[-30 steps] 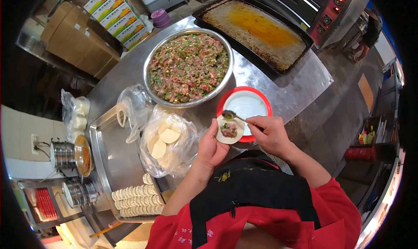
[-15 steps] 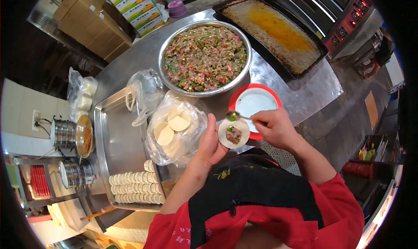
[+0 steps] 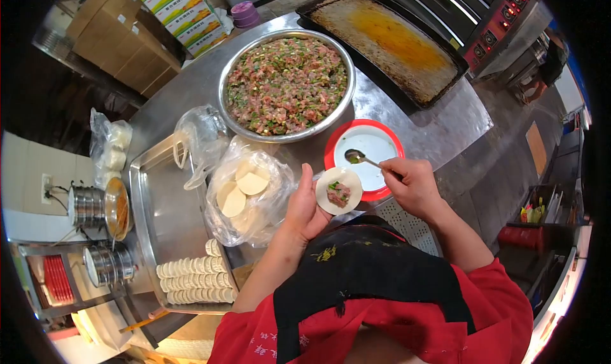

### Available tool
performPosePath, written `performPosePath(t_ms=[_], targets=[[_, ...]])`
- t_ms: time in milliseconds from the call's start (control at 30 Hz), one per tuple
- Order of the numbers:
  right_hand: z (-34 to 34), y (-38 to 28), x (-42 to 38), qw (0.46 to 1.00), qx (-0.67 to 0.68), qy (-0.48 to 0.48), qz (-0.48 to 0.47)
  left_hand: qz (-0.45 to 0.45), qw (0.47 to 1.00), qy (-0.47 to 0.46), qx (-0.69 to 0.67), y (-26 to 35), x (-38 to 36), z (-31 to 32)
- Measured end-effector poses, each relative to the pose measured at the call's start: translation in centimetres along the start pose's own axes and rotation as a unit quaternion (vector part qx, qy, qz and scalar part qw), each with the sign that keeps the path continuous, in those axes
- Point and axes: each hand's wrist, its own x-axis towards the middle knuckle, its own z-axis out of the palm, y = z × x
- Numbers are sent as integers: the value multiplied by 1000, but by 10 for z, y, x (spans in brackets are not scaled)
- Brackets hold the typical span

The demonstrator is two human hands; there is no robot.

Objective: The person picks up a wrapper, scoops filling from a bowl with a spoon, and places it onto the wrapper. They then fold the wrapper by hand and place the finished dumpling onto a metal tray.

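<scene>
On the fingers of my left hand (image 3: 303,209) lies a round dumpling wrapper (image 3: 347,175), its thumb raised beside the edge. A lump of minced filling (image 3: 338,195) with green bits sits in the middle of the wrapper. My right hand (image 3: 414,187) is closed around the handle of a metal spoon (image 3: 365,158). The spoon's head is over a white bowl (image 3: 383,150) with a red rim, just beyond the wrapper. Left of my left hand, more round wrappers (image 3: 252,182) lie in an open clear plastic bag (image 3: 270,212).
A large metal bowl (image 3: 223,103) of minced filling stands behind. Folded dumplings (image 3: 194,280) line the near end of a metal tray (image 3: 150,227). A dark baking pan (image 3: 439,99) lies at the back right. Another person (image 3: 552,64) is partly visible at far right.
My right hand has drawn the spoon back from above the wrapper to over the red-rimmed bowl. The wrapper with filling stays on my left hand. The whole view has shifted slightly.
</scene>
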Motion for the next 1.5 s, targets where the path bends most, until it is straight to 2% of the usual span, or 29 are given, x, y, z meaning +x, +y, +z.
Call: performPosePath(t_ms=[33, 100, 133, 200, 333, 400, 433, 500, 533, 567, 633, 733, 900, 967, 1000, 1233, 1333, 1400, 1433, 1500], targets=[[-1, 8, 1, 1000, -1, 2, 3, -3, 1000, -2, 1, -1, 2, 0], [7, 34, 2, 989, -136, 14, -50, -5, 1000, -7, -18, -2, 5, -2], [14, 48, 1, 989, -137, 16, -47, -8, 1000, -9, -16, -2, 5, -1], [23, 68, -1, 949, -304, -76, -28, -16, 1000, -10, -23, -2, 7, 0], [15, 62, -6, 946, -317, -61, -32, -17, 999, -20, -21, -2, 8, -2], [1, 44, -3, 987, -149, 32, -51, -12, 999, -30, 1, -4, 9, -4], [-2, 33, -3, 987, -149, 33, -49, -13, 999, -30, 3, -4, 9, -2], [-2, 13, -1, 994, 110, 9, 26, -10, 1000, 2, 27, -5, 9, 4], [-1, 7, -1, 991, 128, -30, 33, -10, 1000, 1, 29, -6, 9, 6], [3, 4, 0, 991, 128, -29, 33, 3, 999, 10, 44, -7, 10, 7], [13, 1, -1, 991, 125, -54, -10, 18, 998, 20, 58, -7, 8, 9], [7, 5, -2, 995, 83, -49, 11, 35, 996, 36, 68, -6, 5, 7], [10, 7, -10, 997, 48, -39, 35, 80, 997, 12, -9, -8, 7, -9], [16, 4, -14, 998, -1, 7, -59, 100, 994, 22, -33, -8, 7, -15], [15, 3, -14, 995, -48, -17, -81, 114, 991, 29, -56, -7, 7, -17], [21, -8, -9, 986, -20, 42, -158, 133, 988, 33, -75, 0, 3, -22], [24, -11, -6, 980, -5, 56, -192, 131, 987, -13, -88, 0, 0, -20], [26, -13, -9, 960, -101, 67, -252, 127, 988, 2, -90, 0, -1, -18], [28, -12, -10, 960, -102, 65, -253, 128, 988, 2, -92, 0, -3, -17], [37, -5, -12, 929, -157, 98, -320, 113, 986, -40, -115, 2, -8, -13]])
